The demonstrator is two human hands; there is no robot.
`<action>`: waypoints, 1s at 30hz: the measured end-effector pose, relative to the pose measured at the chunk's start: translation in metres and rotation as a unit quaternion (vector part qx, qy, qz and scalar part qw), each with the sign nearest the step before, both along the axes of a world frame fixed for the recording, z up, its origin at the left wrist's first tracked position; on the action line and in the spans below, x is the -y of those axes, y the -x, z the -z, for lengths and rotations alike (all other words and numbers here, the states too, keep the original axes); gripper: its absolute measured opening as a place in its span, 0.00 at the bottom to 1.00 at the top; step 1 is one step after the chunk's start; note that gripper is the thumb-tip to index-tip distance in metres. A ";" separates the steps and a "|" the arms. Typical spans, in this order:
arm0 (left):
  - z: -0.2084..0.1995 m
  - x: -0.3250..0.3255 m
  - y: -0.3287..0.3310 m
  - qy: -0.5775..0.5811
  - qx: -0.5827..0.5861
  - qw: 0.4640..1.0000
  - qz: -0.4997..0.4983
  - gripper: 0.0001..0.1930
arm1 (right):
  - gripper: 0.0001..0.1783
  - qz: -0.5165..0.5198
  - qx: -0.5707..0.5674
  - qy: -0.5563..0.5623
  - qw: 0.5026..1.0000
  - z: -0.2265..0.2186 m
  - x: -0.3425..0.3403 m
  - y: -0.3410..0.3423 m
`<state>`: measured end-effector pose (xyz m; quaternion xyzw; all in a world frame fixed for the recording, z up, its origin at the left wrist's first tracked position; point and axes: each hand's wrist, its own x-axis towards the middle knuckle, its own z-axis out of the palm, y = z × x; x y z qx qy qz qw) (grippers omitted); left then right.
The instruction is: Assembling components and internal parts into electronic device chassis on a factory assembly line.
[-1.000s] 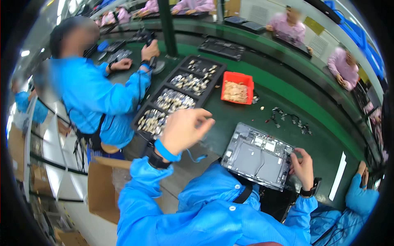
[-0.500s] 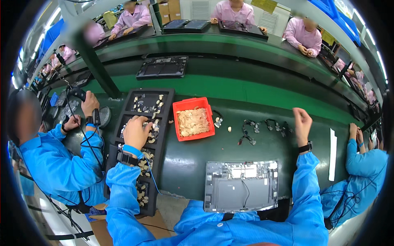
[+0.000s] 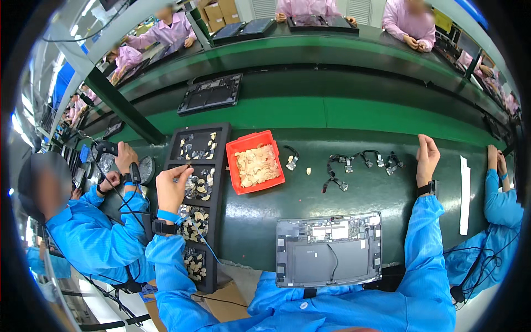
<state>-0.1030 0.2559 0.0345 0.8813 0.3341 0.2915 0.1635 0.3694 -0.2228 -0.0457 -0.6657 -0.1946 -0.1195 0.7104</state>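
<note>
My left hand [image 3: 172,188] is raised over the black compartment tray [image 3: 222,166], its thumb and fingertips pinched on a small dark part [image 3: 189,165]. Small dark pieces and cream-coloured scraps lie mixed in the tray's compartments. Above the table at the right, my right hand [image 3: 427,160] points upward with fingers pressed together; whatever they may hold is hidden. An opened tablet-like device [image 3: 301,257] with a bare circuit board along its far edge lies in front of me, touched by neither hand.
A red bin [image 3: 279,180] full of cream-coloured scraps stands beside the tray. Several black cable pieces with small connectors [image 3: 348,160] lie right of centre, near a white strip [image 3: 464,193]. Another opened device [image 3: 210,94] sits farther back. A co-worker in blue [image 3: 94,238] works close on my left.
My left hand has come up out of the tray compartment, now with the small dark part at its fingertips. The whole view has shifted slightly; my right hand stays raised at the right.
</note>
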 end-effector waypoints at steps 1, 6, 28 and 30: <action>0.001 -0.001 0.000 -0.005 0.003 1.000 0.001 0.15 | 0.08 0.001 0.003 -0.005 1.000 0.002 0.000 -0.001; -0.015 0.024 0.006 0.001 0.062 0.998 -0.005 0.14 | 0.07 0.007 0.030 -0.034 0.999 -0.003 -0.008 0.009; -0.042 0.224 -0.179 0.200 0.300 0.887 0.287 0.11 | 0.13 -0.253 0.094 -0.027 0.963 -0.124 -0.126 0.181; -0.028 0.214 -0.176 0.078 0.290 0.907 0.294 0.09 | 0.14 -0.184 0.224 0.081 0.954 -0.115 -0.116 0.178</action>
